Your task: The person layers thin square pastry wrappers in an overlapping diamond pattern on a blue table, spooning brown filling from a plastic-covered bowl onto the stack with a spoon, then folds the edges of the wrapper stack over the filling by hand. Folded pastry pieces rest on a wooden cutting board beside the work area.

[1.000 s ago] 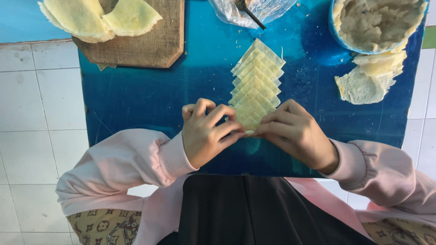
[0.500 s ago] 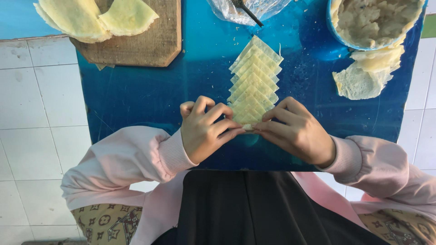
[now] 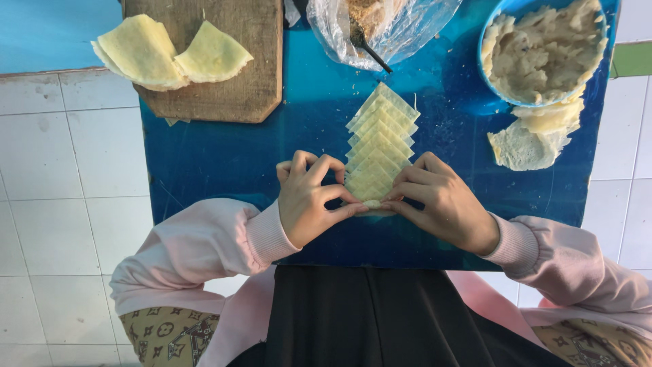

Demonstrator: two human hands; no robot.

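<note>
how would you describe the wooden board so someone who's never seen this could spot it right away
Start at the blue table and look to its far left corner, away from the hands. The wooden board lies flat there, brown with clipped corners. It alone carries two folded pale yellow wrappers; the bowl of paste sits at the opposite corner.

My left hand and right hand meet fingertip to fingertip at near end of wrapper row, on table. Row runs away from my hands, squares overlapping. Beyond left hand: board with folded sheets on it. Straight beyond: bag, spoon inside. Beyond right hand: bowl of filling; dough scraps just before bowl.
</note>
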